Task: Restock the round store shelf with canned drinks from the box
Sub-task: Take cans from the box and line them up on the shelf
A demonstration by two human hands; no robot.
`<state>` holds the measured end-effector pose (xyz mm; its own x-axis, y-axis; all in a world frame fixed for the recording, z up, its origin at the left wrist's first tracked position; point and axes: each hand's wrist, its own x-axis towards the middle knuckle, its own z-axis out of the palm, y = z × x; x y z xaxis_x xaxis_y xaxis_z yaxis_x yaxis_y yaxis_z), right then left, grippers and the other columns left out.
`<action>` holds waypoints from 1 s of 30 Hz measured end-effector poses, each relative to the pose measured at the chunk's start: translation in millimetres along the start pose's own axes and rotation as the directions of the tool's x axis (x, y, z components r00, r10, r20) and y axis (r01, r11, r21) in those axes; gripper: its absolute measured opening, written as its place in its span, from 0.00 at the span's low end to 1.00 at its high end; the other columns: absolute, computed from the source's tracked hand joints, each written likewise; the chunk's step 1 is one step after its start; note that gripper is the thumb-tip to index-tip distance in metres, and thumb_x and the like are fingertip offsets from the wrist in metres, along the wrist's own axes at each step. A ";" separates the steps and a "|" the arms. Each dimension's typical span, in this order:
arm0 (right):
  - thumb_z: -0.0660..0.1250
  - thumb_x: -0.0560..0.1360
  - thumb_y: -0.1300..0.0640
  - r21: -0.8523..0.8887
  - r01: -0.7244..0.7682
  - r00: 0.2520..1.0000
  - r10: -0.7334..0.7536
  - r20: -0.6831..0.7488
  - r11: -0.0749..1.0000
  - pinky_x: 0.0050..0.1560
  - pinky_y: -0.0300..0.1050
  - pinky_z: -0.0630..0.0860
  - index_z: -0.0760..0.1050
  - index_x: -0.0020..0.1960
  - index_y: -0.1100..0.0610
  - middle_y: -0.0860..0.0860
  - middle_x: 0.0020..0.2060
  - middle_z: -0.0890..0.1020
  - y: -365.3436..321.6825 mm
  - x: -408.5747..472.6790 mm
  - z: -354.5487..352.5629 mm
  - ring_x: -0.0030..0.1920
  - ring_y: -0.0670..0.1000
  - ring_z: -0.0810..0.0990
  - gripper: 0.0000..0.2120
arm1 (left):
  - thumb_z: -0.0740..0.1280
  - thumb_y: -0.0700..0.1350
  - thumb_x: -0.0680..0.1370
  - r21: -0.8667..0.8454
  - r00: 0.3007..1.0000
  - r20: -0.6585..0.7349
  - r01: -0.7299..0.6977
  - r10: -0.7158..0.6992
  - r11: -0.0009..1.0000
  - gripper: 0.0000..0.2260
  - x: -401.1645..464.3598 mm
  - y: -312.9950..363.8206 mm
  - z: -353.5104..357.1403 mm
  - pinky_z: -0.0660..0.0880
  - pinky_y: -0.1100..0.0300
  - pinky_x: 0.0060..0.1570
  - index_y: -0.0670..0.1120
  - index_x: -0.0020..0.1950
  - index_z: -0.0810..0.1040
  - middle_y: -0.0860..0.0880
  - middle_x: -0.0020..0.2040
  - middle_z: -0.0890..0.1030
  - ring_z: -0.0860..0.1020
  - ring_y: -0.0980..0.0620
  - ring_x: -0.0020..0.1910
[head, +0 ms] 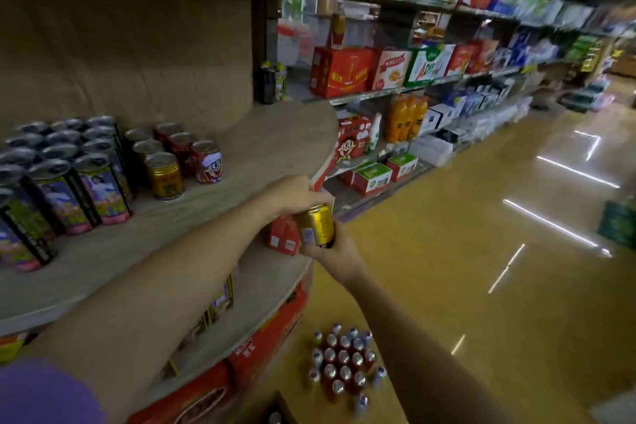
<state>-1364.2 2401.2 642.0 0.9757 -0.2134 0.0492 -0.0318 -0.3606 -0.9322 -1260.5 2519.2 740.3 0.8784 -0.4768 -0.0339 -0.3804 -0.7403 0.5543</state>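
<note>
Both hands meet on one gold can [315, 224] — right hand [332, 248] wrapped round its base, left hand [296, 194] fingers curled over its top — just right of the round shelf [268, 144].

Gold ribbed drink can [315, 225]: top covered by left hand [296, 194], base wrapped by right hand [325, 249]; label print too blurred to read. Tall purple-and-black printed cans [62, 179] at 9 o'clock: front ones cut by frame edge. Dark cardboard box [275, 415] at 6 o'clock: mostly cropped, contents unclear. Long straight aisle shelving [537, 55] toward 2 o'clock: smeared by motion blur, packaging unreadable. Lower round wooden shelf tier [261, 289]: stock largely hidden behind left forearm.
</note>
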 end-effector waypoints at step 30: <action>0.80 0.64 0.44 -0.260 -0.053 0.993 0.079 0.089 0.964 0.47 0.36 0.70 0.68 0.57 0.48 0.44 0.50 0.77 -115.5 53.6 221.1 0.52 0.47 0.77 0.29 | 0.80 0.56 0.63 0.395 0.883 0.467 -0.249 0.040 0.884 0.23 -17.9 -167.5 -185.5 0.76 0.56 0.46 0.53 0.54 0.79 0.56 0.41 0.79 0.77 0.55 0.43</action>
<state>-1260.3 2632.2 673.0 0.9856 -0.1596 -0.0561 -0.1388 -0.5728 -0.8079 -1158.7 2739.7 802.3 0.6255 -0.6721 -0.3962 -0.6694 -0.7232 0.1698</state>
